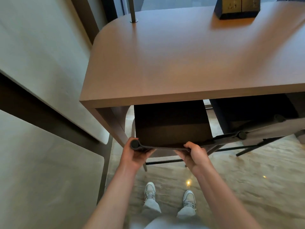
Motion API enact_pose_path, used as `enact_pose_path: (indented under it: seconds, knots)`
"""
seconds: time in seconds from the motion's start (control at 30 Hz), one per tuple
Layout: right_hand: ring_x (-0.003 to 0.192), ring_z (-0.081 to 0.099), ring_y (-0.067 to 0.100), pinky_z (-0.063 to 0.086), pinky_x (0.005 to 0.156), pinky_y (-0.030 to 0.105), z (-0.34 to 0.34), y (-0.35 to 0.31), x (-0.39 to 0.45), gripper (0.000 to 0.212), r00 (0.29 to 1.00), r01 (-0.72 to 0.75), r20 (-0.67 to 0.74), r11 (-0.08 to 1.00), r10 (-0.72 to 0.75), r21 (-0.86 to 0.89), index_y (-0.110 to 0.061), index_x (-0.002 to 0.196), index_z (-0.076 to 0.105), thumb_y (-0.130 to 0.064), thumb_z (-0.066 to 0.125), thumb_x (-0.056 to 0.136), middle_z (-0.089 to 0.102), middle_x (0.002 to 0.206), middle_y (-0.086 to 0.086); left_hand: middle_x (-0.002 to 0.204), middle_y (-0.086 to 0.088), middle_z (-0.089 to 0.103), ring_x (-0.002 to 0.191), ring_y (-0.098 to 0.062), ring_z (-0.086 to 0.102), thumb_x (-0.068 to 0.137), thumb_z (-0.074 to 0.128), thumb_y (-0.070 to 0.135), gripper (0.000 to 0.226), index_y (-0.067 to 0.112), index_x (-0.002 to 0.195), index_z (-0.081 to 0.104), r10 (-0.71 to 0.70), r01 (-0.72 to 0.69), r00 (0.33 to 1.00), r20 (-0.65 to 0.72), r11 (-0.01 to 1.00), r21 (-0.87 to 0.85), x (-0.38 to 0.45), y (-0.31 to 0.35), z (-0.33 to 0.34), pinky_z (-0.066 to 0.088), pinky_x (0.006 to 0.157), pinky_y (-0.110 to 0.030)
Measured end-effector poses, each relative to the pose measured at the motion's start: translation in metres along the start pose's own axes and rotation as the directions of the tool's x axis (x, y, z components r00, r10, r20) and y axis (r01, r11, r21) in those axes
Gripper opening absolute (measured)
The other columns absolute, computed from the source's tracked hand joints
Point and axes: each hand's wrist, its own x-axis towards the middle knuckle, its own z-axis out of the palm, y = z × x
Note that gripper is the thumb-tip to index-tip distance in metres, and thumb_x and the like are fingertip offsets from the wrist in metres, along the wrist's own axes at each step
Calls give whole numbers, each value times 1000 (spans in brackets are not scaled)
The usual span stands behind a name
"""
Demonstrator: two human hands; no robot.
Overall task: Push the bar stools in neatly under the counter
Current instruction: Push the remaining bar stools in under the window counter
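Presently, items as they stand:

- Bar stool, near (171, 128): dark seat, low fabric-wrapped back rail with round end caps. Seat lies partly beneath the front edge of the counter; back rail stands clear of that edge, toward the person.
- Left hand (134, 154): fingers curled round the left end of the back rail, just under the end cap; clamped on the stool.
- Right hand (194, 153): fingers curled over the top of the back rail right of its middle; likewise clamped on the stool.
- Counter (165, 63): brown wood-grain top with a rounded far corner, slab leg at the near left.
- Second bar stool (257, 129): to the right, seat also partly under, back set at an angle to the counter edge.
- Step in hand, by judgement: sliding the near stool in, roughly midway.
- Next move, by judgement: an even forward push from both hands, keeping the rail parallel to the edge and the left side off the slab leg; then squaring the second stool.
- Dark block (237, 7) on the far counter: gold-toned face, seemingly sockets; no legible writing.
- Brands, labels: none readable anywhere in view.
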Motion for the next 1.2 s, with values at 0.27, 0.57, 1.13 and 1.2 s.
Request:
enact_pose_path:
  seconds: [0.27,0.57,1.13,1.2]
  knots:
    - [111,65,43,61,81,50,42,13,18,30,999,42,-10,994,-41,102,9,125,51,12,47,95,62,123,33,141,-34,52,125,-53,54,79,57,5,40,4,119,55,-48,43,998,49,994,97,24,54,17,44,104,-68]
    - [108,67,38,58,90,48,65,32,29,36,998,7,-59,998,-3,56,4,131,48,9,50,95,64,117,27,134,-30,57,130,-48,53,75,59,10,30,3,104,58,-63,51,994,90,990,130,21,78,5,49,102,-62]
    - [107,68,33,55,97,49,6,-23,19,32,973,161,-170,986,-153,34,4,126,56,-12,57,99,69,111,19,133,-7,57,110,-27,68,99,52,41,36,28,133,50,270,-185,952,-147,885,426,-24,-11,43,55,89,-43]
    - [104,68,32,55,95,48,4,-29,19,26,972,169,-158,984,-174,-46,6,122,55,-6,52,100,67,116,23,131,-6,58,109,-25,69,95,63,35,42,26,133,50,226,-126,961,-161,874,469,-16,-13,51,57,87,-41]
